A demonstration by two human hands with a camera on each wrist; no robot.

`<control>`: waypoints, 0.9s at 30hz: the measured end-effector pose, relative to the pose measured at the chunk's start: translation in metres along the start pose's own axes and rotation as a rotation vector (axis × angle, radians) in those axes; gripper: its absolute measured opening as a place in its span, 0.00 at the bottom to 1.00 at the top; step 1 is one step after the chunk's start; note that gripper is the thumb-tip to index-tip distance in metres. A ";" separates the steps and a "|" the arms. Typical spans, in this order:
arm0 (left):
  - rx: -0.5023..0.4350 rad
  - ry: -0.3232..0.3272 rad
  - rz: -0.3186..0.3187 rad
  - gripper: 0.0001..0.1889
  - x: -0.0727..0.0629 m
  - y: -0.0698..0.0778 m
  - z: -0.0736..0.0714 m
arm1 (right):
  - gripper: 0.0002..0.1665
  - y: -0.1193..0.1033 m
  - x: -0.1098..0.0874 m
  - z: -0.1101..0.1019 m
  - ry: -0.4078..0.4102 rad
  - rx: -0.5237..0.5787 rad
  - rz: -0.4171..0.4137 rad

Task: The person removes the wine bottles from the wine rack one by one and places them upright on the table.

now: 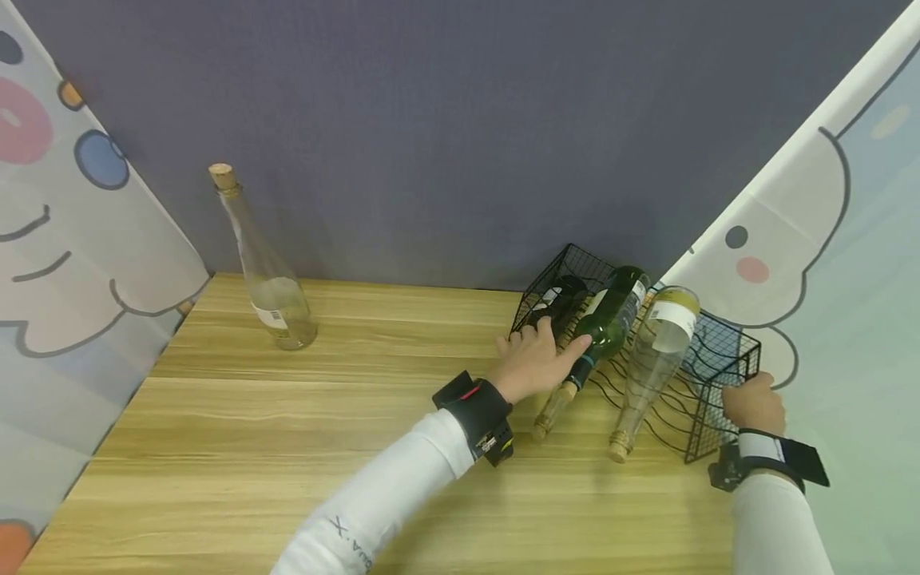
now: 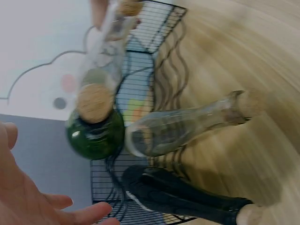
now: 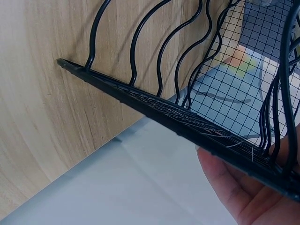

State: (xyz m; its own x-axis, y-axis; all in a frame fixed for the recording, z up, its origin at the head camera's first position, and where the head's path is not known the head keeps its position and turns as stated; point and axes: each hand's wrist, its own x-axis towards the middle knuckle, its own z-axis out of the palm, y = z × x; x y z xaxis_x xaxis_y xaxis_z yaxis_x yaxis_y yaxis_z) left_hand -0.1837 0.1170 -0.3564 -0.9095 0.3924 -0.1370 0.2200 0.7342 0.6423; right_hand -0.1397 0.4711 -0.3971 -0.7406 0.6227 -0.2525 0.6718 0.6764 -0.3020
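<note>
A black wire wine rack point(image 1: 707, 399) stands at the table's right side, corked bottles lying in it. My right hand point(image 1: 755, 403) holds its right end panel; in the right wrist view the thumb point(image 3: 222, 180) lies along the frame. Fingers spread, my left hand point(image 1: 535, 363) hovers by the green bottle point(image 1: 611, 319), with a gap to it in the left wrist view. Beside the green bottle lies a clear bottle point(image 1: 657, 351) with a yellowish base. Lower down are another clear bottle point(image 2: 178, 129) and a dark bottle point(image 2: 173, 192), partly hidden by my left hand in the head view.
A clear corked bottle point(image 1: 280, 307) with a white label stands upright at the table's back left. A grey panel point(image 1: 402, 144) rises behind the wooden table point(image 1: 287, 447). Cartoon-printed sheets point(image 1: 762, 239) flank both sides, the right one close to the rack.
</note>
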 end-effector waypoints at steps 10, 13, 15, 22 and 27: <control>-0.112 -0.095 -0.048 0.51 0.001 0.003 0.018 | 0.41 -0.002 -0.003 -0.003 -0.001 -0.002 0.002; -0.117 -0.103 -0.048 0.51 0.001 0.000 0.022 | 0.41 -0.002 -0.004 -0.003 0.000 -0.004 -0.001; -0.106 -0.104 -0.048 0.50 0.002 -0.002 0.024 | 0.42 -0.003 -0.004 -0.002 -0.003 -0.006 0.002; -0.088 -0.107 -0.055 0.47 0.003 -0.008 0.030 | 0.41 -0.002 -0.002 -0.001 -0.001 -0.008 0.006; -0.137 -0.129 -0.010 0.45 0.005 -0.011 0.031 | 0.41 -0.002 0.001 0.000 -0.001 -0.006 0.012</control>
State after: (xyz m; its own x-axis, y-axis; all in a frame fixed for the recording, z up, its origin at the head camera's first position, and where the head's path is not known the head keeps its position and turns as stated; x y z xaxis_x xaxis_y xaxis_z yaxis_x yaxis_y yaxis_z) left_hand -0.1797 0.1278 -0.3871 -0.8570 0.4593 -0.2337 0.1528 0.6595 0.7360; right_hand -0.1413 0.4707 -0.3965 -0.7321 0.6307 -0.2571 0.6810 0.6711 -0.2930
